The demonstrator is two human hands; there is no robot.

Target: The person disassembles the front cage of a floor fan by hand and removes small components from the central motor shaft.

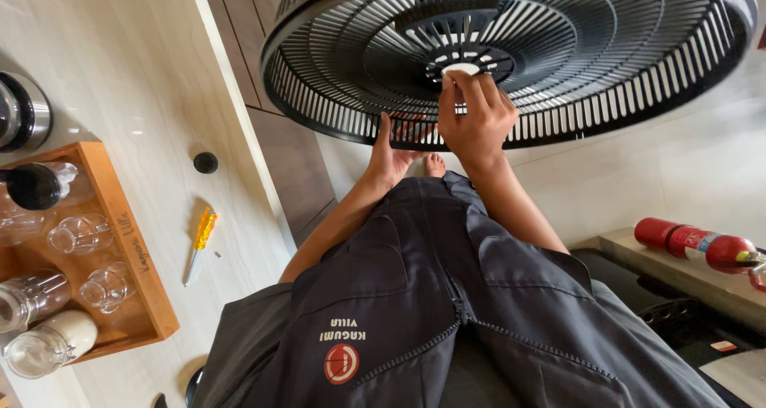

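A round black fan guard with many ribs fills the top of the head view. My left hand holds its near rim from below, fingers behind the ribs. My right hand is raised to the hub, fingertips pinched on a small white round cap at the centre. A dark zipped jacket covers my body below the hands. A bare foot shows between my wrists.
On the pale counter to the left lie a yellow-handled screwdriver and a small black knob. A wooden tray holds glass jars and cups. A red fire extinguisher lies on a ledge at the right.
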